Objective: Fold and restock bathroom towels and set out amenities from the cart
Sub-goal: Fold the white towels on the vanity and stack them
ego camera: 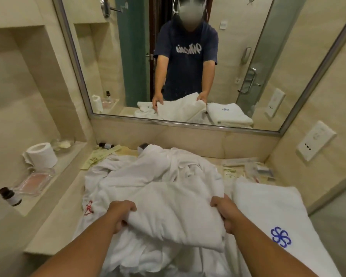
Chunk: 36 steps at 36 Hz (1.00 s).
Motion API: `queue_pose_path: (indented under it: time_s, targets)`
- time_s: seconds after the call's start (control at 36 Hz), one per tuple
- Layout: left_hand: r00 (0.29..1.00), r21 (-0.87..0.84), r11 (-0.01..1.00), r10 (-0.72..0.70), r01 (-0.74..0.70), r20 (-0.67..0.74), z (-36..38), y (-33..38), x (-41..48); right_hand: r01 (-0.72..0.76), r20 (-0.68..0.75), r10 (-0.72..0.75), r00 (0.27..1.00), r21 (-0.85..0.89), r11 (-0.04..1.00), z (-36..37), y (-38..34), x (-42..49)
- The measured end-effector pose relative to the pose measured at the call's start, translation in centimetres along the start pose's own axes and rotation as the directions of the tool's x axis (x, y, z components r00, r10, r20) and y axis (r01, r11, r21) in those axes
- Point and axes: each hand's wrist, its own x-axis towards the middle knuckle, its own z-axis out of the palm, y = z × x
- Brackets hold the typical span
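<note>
A partly folded white towel point(174, 212) lies on top of a heap of crumpled white towels point(148, 170) on the bathroom counter. My left hand point(121, 213) grips the towel's left edge and my right hand point(226, 211) grips its right edge, fingers curled round the cloth. A neatly folded white towel with a blue emblem point(272, 214) lies to the right of the heap. Amenity packets point(254, 169) lie behind it, and yellowish sachets point(100, 155) lie at the back left.
A toilet roll point(42, 153), a glass soap tray point(35, 180) and a small brown bottle point(10, 196) sit on the left ledge. Another small bottle point(106, 145) lies by the wall. A large mirror point(248, 62) stands behind the counter; a wall socket point(316, 139) is on the right.
</note>
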Motion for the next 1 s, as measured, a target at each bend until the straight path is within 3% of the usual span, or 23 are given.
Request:
queue_pose_path:
  time_s: [0.14,0.22,0.33,0.47,0.58,0.72,0.81,0.89,1.0]
  targets:
    - [0.957,-0.324,0.923,-0.120,0.206,0.265,0.6,0.8,-1.2,-0.002,-0.049,0.009,0.999,0.138,0.990,-1.5,-4.3,-2.0]
    - [0.934,-0.485,0.845,-0.047,0.226,0.354,2.3,2.8,-3.6,0.035,-0.025,-0.031,0.999,0.224,0.974,-2.0,-6.1,-4.1]
    - [0.939,-0.722,0.668,0.102,0.181,0.330,7.3,5.1,-6.8,0.120,-0.068,-0.101,0.993,0.398,0.909,-3.4,-7.0,-5.3]
    - [0.904,-0.688,0.676,0.074,0.264,0.420,15.2,5.5,-12.2,0.176,-0.082,-0.156,0.984,0.514,0.840,-4.3,-7.7,-7.4]
    - [0.803,-0.560,0.735,0.034,0.384,0.596,19.7,5.1,-15.2,0.235,-0.129,-0.197,0.972,0.559,0.795,-5.2,-8.4,-8.1]
    - [0.730,-0.604,0.699,0.172,0.383,0.662,23.8,6.9,-18.1,0.256,-0.124,-0.230,0.965,0.621,0.741,-7.8,-9.5,-9.3]
    - [0.767,-0.704,0.642,0.274,0.303,0.580,26.0,9.3,-19.5,0.285,-0.133,-0.270,0.954,0.690,0.665,-10.4,-10.2,-10.2]
    - [0.790,-0.746,0.656,0.394,0.116,0.470,28.5,11.5,-21.6,0.319,-0.142,-0.324,0.935,0.736,0.597,-13.0,-11.0,-11.8]
    - [0.835,-0.616,0.787,0.365,-0.040,0.412,32.5,13.2,-21.7,0.376,-0.182,-0.380,0.907,0.756,0.536,-16.3,-10.8,-13.4]
